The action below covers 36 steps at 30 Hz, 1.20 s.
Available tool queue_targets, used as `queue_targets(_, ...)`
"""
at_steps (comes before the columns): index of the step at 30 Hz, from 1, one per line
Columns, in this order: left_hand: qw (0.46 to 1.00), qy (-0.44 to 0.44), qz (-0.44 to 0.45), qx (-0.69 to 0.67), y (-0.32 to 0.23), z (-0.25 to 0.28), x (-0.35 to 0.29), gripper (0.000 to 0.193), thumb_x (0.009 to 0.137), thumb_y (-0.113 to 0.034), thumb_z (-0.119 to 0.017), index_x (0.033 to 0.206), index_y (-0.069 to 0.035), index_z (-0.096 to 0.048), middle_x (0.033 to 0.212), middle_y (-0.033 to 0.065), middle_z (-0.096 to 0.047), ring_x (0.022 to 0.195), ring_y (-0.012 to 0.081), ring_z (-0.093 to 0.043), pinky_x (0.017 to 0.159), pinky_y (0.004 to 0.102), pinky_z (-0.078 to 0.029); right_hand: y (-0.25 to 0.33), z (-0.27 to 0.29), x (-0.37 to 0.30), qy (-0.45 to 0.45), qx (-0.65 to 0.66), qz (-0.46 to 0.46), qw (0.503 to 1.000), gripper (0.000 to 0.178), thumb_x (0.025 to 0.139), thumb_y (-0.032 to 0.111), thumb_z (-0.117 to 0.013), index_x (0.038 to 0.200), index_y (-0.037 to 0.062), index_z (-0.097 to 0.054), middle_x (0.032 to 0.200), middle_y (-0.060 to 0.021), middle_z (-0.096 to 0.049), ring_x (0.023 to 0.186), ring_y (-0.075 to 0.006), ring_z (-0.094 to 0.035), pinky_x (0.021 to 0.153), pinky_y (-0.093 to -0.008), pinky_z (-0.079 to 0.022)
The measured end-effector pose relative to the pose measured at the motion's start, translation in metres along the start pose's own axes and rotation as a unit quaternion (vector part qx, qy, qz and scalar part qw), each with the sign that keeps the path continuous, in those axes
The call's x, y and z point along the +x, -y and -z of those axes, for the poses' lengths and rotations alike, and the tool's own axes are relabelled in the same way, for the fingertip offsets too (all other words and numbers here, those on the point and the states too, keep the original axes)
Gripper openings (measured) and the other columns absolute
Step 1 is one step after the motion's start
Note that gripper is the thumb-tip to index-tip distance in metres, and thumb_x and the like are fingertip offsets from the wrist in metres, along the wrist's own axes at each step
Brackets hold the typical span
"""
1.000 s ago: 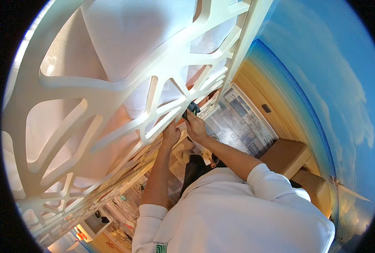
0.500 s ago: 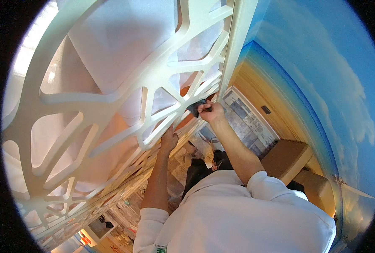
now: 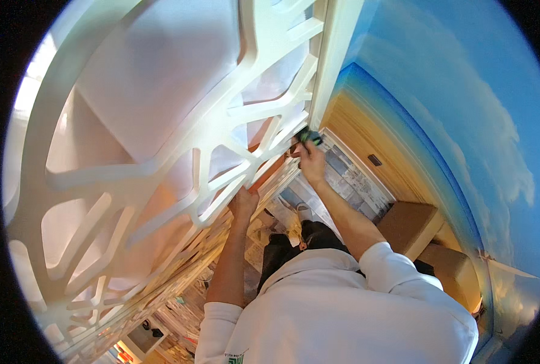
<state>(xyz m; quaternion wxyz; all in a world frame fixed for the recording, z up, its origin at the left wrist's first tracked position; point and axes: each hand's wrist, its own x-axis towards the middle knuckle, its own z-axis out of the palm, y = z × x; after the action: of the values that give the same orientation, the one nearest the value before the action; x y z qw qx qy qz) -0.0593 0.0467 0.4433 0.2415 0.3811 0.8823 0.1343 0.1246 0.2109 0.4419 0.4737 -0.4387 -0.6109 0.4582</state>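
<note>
A tall white lattice panel [image 3: 221, 113] with irregular cut-out openings rises on my left. My left hand [image 3: 244, 201] grips one of its bars, the fingertips partly hidden behind it. Farther along, close to the panel's straight white upright [image 3: 336, 57], my right hand [image 3: 311, 162] is closed on a dark cloth [image 3: 308, 137] with green patches. The cloth is bunched above the fingers and slightly blurred, beside the lattice's edge. Through the openings shows pale sheet-like material [image 3: 160, 79], with orange-brown areas lower down.
A blue wall with painted clouds [image 3: 458, 103] curves along the right, above a wood-coloured lower band [image 3: 367, 130]. Brown padded blocks [image 3: 406, 227] stand against it. Patterned grey and tan flooring [image 3: 342, 176] lies below. At lower left is a pale box-like unit [image 3: 142, 340] with dark items.
My right hand has shifted toward the upright, and the cloth has turned so that green patches show. The left hand still grips the panel. The whole view has tilted slightly.
</note>
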Motion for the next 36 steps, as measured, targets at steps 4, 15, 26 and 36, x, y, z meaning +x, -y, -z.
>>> queue_targets(4,0.999,-0.015,0.04,0.002,0.0,-0.013,0.018,0.051,0.087,-0.026,-0.065,0.13,0.0,-0.06,0.121,0.0262,-0.068,0.114,0.0446,-0.063,0.099,0.0502,-0.047,-0.006,-0.033,-0.006,0.076,-0.064,-0.012,0.995,0.047,0.093,-0.011,-0.045,0.138,-0.0014,-0.056,0.122,-0.0205,-0.069,0.075,-0.0244,-0.07,0.068,-0.0359,-0.057)
queue_targets(15,0.992,-0.021,0.117,0.046,-0.015,-0.004,0.019,0.052,0.086,-0.038,-0.071,0.127,-0.006,-0.065,0.123,0.0249,-0.069,0.115,0.044,-0.064,0.098,0.0503,-0.048,0.018,-0.024,-0.012,0.125,0.06,-0.009,0.99,0.029,0.097,-0.002,-0.053,0.123,0.0003,-0.066,0.113,-0.0132,-0.069,0.075,-0.0218,-0.069,0.067,-0.0334,-0.056)
queue_targets(26,0.995,0.004,0.087,0.037,-0.018,0.004,0.014,0.047,0.088,-0.035,-0.064,0.126,-0.008,-0.068,0.12,0.0234,-0.07,0.115,0.042,-0.065,0.099,0.0489,-0.049,-0.028,0.011,0.019,0.176,-0.333,0.074,0.923,0.052,0.087,0.002,-0.056,0.136,0.0151,-0.061,0.144,-0.0134,-0.058,0.093,-0.044,-0.07,0.076,-0.0518,-0.057)
queue_targets(36,0.996,-0.013,0.092,0.007,-0.014,-0.004,0.018,0.046,0.087,-0.037,-0.065,0.126,-0.012,-0.071,0.126,0.0202,-0.07,0.117,0.0415,-0.064,0.1,0.05,-0.049,0.025,0.0,0.023,-0.012,0.405,-0.456,0.792,0.015,0.106,0.014,-0.043,0.107,0.0059,-0.055,0.08,-0.01,-0.061,0.06,-0.0197,-0.06,0.048,-0.037,-0.041)
